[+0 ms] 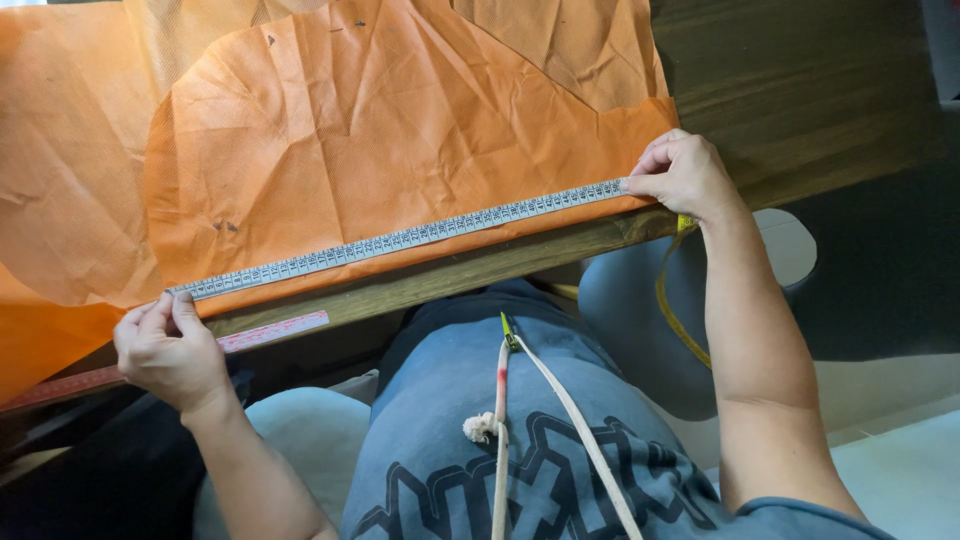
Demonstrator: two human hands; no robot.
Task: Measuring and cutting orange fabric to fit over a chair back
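Observation:
A white measuring tape (410, 238) lies stretched along the near edge of a creased orange fabric sheet (380, 130). My left hand (168, 345) pinches the tape's left end at the fabric's lower left corner. My right hand (683, 175) presses the tape's other end down at the fabric's lower right corner. The tape's loose yellow tail (672, 305) hangs down below my right wrist.
The fabric rests on a dark wooden table (800, 90), whose near edge (470, 270) runs diagonally. A red ruler strip (270, 332) is fixed along that edge. My lap in a grey printed shirt with cream drawstrings (560, 400) sits below.

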